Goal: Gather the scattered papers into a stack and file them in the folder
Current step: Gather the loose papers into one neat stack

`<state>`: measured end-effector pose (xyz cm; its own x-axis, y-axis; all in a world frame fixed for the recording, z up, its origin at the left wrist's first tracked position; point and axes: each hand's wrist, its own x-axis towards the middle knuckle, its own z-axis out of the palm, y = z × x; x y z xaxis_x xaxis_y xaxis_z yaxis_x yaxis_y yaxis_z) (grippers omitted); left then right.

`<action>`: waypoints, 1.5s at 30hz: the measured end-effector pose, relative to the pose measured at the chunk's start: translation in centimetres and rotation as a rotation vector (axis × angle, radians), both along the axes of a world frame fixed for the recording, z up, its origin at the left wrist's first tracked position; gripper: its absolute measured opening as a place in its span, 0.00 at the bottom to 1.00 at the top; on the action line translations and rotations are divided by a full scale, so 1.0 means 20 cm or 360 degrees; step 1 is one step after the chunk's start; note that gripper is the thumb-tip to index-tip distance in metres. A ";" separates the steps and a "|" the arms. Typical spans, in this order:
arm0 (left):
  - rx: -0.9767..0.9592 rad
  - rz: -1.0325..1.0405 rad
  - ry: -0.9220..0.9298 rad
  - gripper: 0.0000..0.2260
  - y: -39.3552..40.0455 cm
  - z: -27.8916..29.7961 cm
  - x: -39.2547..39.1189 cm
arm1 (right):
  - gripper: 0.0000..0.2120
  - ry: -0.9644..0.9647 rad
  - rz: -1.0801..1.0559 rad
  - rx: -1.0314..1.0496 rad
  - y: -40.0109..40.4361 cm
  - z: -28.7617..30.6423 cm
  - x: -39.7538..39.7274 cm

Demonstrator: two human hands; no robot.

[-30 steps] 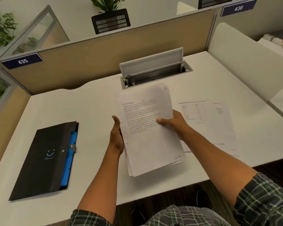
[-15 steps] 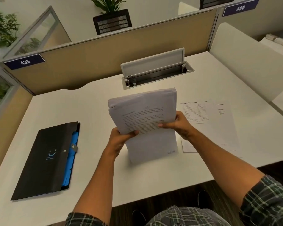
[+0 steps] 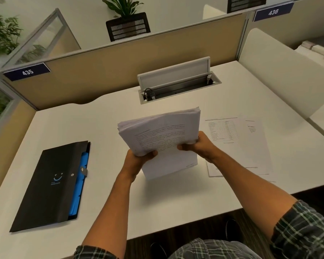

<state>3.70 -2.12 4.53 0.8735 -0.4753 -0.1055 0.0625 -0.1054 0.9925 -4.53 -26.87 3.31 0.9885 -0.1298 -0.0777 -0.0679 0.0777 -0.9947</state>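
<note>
Two hands, left hand (image 3: 138, 159) and right hand (image 3: 196, 144), are clamped on the upright stack (image 3: 163, 135); the folder (image 3: 51, 184) lies leftward, nearer the left.

A dark blue plate (image 3: 27, 71) on the partition's top rail, left of the cable box (image 3: 178, 85), reads "435". A matching plate (image 3: 273, 11) to the box's upper right reads "436". Print on the held stack (image 3: 161, 135), the loose sheets (image 3: 238, 144) and the black folder (image 3: 49, 186) is too small to read.
</note>
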 end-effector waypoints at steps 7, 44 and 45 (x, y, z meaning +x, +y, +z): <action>0.0178 0.0172 0.0016 0.08 -0.03 -0.02 0.02 | 0.18 0.0091 -0.0008 -0.0238 -0.05 0.02 0.01; -0.0281 0.0271 0.0579 0.22 0.05 -0.12 -0.02 | 0.14 0.0648 -0.1157 -0.0798 -0.51 -0.25 -0.29; -0.0313 0.0267 0.0591 0.22 0.04 -0.11 -0.03 | 0.13 0.0538 -0.1109 -0.0687 -0.48 -0.22 -0.27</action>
